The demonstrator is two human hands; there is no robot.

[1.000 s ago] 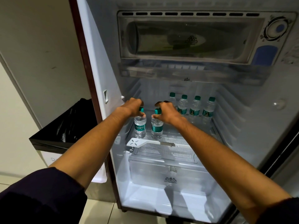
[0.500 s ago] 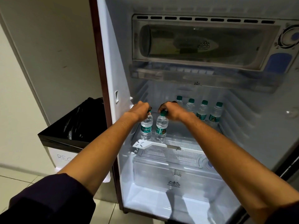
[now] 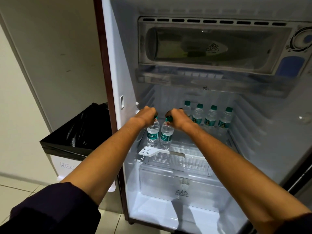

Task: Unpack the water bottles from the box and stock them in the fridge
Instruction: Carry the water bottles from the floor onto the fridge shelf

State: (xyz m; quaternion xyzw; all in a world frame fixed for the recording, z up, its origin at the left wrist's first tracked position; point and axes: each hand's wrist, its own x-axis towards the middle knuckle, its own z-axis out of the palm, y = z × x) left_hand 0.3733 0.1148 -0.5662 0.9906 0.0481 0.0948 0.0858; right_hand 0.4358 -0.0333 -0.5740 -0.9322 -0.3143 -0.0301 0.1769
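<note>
fridge [image 3: 118, 65] stands open in front of me, and it sits further right and lower in view than a second ago, so my head has swung; the bin [image 3: 74, 132] at left shows more of itself. the shelf [image 3: 179, 156] itself has not shifted.

both arms have kept reaching in. left hand [image 3: 145, 116] and right hand [image 3: 177, 118] hold almost the same pose as before, each with fingers curled round a green cap, pinching a bottle by the neck. left bottle [image 3: 153, 134] and right bottle [image 3: 166, 135] now stand side by side, touching or nearly so, bases at the front left of the shelf. i judge they are set down or a moment from it; release looks like the next step.

back row [image 3: 209, 119]: four bottles upright along the rear, near each other, well behind the pair. so six in the fridge by my count. box not in view.

bottles: small, clear, water-filled, teal label, green screw cap. light, rigid enough at the neck, liable to tip on the ribbed shelf if nudged.
</note>
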